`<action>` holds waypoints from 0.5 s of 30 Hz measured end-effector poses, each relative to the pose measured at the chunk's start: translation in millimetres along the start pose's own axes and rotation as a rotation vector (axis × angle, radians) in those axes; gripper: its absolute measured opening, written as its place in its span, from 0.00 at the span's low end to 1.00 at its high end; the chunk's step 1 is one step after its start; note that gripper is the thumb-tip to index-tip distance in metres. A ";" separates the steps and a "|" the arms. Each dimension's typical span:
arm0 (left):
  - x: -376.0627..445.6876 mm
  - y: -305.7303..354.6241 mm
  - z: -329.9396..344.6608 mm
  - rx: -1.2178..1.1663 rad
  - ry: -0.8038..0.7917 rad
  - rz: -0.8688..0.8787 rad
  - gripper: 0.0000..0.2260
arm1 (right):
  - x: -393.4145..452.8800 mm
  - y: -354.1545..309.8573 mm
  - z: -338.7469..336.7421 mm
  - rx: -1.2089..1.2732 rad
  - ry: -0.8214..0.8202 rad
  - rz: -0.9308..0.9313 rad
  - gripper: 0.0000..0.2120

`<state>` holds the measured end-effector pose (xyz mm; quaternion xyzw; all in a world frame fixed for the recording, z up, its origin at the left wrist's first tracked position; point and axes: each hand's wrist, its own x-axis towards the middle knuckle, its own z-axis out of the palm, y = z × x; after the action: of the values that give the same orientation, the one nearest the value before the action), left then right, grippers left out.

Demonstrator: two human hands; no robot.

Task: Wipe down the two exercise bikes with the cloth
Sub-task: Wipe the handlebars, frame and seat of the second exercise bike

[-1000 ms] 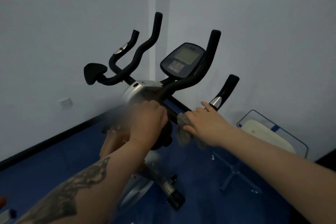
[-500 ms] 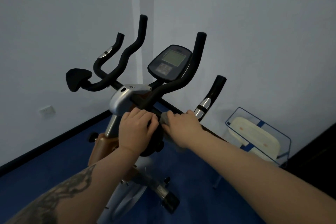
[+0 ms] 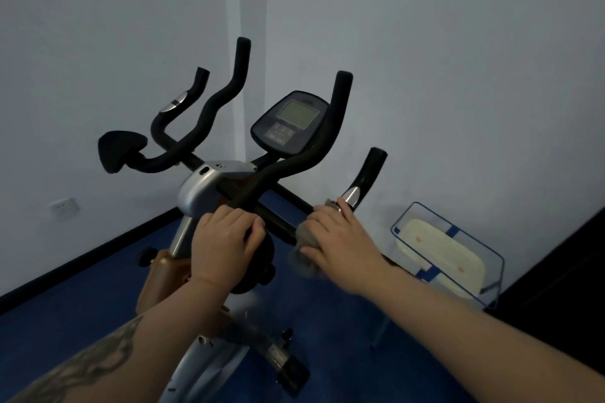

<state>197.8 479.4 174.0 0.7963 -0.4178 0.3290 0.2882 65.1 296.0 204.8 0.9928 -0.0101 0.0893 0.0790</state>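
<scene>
My left hand (image 3: 226, 239) grips the bike (image 3: 209, 190) bar, my right hand (image 3: 337, 239) presses the cloth (image 3: 304, 245) there — one bike underway, no second in sight.

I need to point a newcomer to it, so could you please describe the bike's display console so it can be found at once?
Start at the exercise bike standing in the corner of the pale walls. Between its tall black foam-covered handlebars, above the silver housing, sits the console. It is the only flat, dark oval panel there, with a pale greenish screen and small buttons beneath.
</scene>
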 end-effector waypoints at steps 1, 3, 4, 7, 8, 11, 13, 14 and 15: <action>-0.4 -0.5 0.0 0.002 0.006 0.003 0.14 | 2.9 -5.8 1.6 0.015 -0.012 -0.005 0.20; -1.8 -0.9 0.2 -0.014 0.024 -0.032 0.13 | 9.8 -1.9 -7.2 0.082 -0.050 0.001 0.17; -2.5 -0.7 0.3 -0.038 0.031 -0.098 0.13 | 13.0 2.3 -12.4 0.197 -0.064 0.035 0.15; -6.1 2.7 1.1 -0.153 0.032 -0.510 0.13 | 15.9 -11.9 -35.5 0.820 0.009 0.323 0.14; -7.4 3.5 2.2 -0.203 0.034 -0.664 0.13 | 18.2 -25.5 -37.7 0.965 0.074 0.391 0.15; -8.1 3.0 3.5 -0.359 0.091 -0.958 0.17 | 30.2 -75.7 -31.7 1.011 0.092 0.443 0.16; -8.4 0.2 3.6 -0.486 0.112 -0.996 0.19 | 36.2 -106.2 -18.9 0.779 0.051 0.406 0.18; -9.8 -1.9 4.9 -0.551 0.106 -0.983 0.20 | 35.4 -119.1 -12.3 0.635 0.046 0.394 0.21; -11.1 -3.4 6.1 -0.611 0.092 -0.968 0.20 | 31.9 -128.2 -7.9 0.520 0.056 0.393 0.25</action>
<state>197.6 481.8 161.0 0.7623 -0.0688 0.0585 0.6409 99.5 423.7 198.3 0.9559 -0.1761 0.1298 -0.1957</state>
